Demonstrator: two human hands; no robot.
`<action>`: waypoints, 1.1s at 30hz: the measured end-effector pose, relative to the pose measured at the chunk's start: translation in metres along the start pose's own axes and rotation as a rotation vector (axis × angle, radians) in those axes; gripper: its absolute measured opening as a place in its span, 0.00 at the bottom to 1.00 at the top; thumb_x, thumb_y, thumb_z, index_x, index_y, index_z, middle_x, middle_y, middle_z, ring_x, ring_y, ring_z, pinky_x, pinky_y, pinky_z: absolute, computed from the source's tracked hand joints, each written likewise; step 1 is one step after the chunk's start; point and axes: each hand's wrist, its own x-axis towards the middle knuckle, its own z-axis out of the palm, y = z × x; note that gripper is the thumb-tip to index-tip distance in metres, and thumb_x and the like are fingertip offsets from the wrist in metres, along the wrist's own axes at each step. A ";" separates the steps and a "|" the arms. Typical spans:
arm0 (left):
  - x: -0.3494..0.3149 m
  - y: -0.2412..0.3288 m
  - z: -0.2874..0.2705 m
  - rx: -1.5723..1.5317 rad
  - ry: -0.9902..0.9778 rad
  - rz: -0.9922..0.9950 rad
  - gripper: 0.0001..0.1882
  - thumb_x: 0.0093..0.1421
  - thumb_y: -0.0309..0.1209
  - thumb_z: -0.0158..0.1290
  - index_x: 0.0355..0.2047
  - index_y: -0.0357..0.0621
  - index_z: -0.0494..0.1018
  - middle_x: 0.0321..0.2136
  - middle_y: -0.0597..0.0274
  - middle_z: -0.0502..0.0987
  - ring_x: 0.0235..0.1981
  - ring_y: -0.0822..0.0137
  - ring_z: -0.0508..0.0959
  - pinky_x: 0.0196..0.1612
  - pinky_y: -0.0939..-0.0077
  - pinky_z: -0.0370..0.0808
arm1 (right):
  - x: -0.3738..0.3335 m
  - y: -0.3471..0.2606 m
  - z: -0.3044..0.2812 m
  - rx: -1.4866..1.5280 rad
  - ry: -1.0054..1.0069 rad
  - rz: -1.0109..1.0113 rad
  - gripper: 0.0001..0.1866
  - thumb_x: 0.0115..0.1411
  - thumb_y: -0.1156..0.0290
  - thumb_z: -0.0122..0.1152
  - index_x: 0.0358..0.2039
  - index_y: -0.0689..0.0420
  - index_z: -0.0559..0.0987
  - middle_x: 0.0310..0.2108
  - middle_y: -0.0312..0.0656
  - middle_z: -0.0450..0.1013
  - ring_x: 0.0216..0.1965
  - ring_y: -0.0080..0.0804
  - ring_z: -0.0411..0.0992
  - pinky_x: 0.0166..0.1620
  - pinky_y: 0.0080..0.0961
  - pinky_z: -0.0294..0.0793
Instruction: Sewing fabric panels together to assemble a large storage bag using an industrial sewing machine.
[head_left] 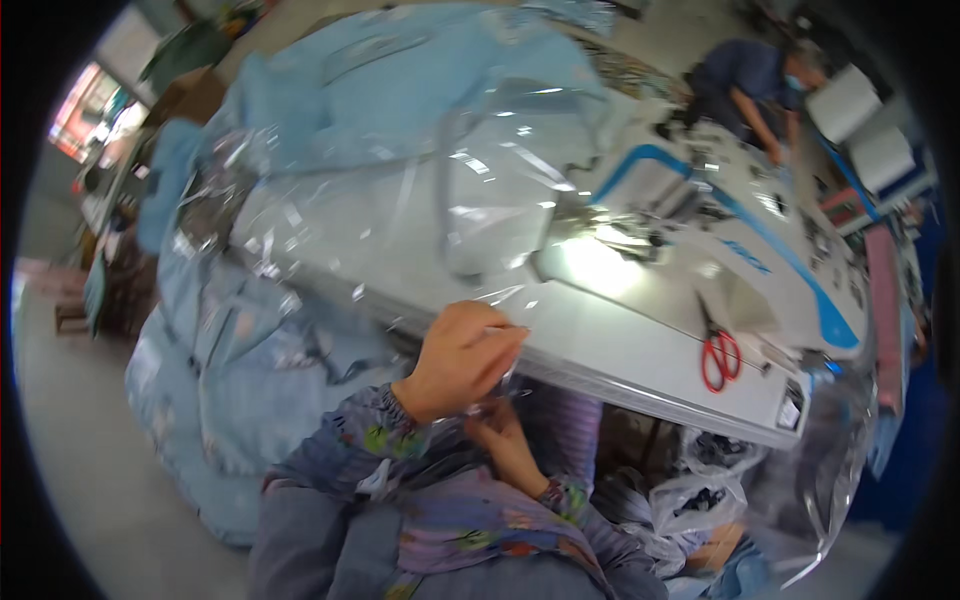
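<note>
My left hand [460,362] is closed in front of the table's near edge, its fingers pinched on a bit of clear plastic film. Lower and closer to my body, my right hand [507,447] has its fingers curled in; what they hold is blurred and partly hidden. Glints of clear film show between the two hands. Across the table lies a large light-blue fabric piece [380,75] with a clear plastic sheet [350,215] on it. More light-blue fabric [250,390] hangs down at the left.
A white and blue sewing machine [780,260] with a lit lamp stands on the white table [620,340]. Scissors with red handles [720,360] lie near its front edge. Plastic bags [700,495] sit below at the right. Another person [750,85] works at the far right.
</note>
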 end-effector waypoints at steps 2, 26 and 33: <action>-0.050 -0.018 -0.016 0.128 0.429 -0.221 0.06 0.58 0.25 0.60 0.35 0.40 0.76 0.31 0.60 0.75 0.33 0.59 0.75 0.37 0.67 0.71 | 0.003 0.007 0.007 0.047 -0.009 0.122 0.16 0.64 0.79 0.59 0.52 0.58 0.71 0.40 0.36 0.72 0.43 0.24 0.72 0.46 0.23 0.73; -0.184 -0.098 -0.040 -0.223 0.797 -1.100 0.19 0.76 0.41 0.42 0.46 0.38 0.75 0.41 0.57 0.79 0.43 0.63 0.77 0.50 0.65 0.73 | -0.052 -0.024 -0.016 -0.234 -0.663 0.150 0.13 0.69 0.69 0.61 0.48 0.63 0.81 0.42 0.38 0.80 0.44 0.22 0.75 0.50 0.22 0.74; -0.186 -0.039 -0.163 0.028 0.892 -0.874 0.15 0.77 0.38 0.43 0.37 0.42 0.71 0.22 0.78 0.59 0.22 0.85 0.55 0.24 0.85 0.52 | -0.053 -0.025 -0.019 -0.210 -0.690 0.208 0.14 0.69 0.65 0.61 0.47 0.63 0.82 0.42 0.39 0.80 0.43 0.23 0.76 0.47 0.22 0.74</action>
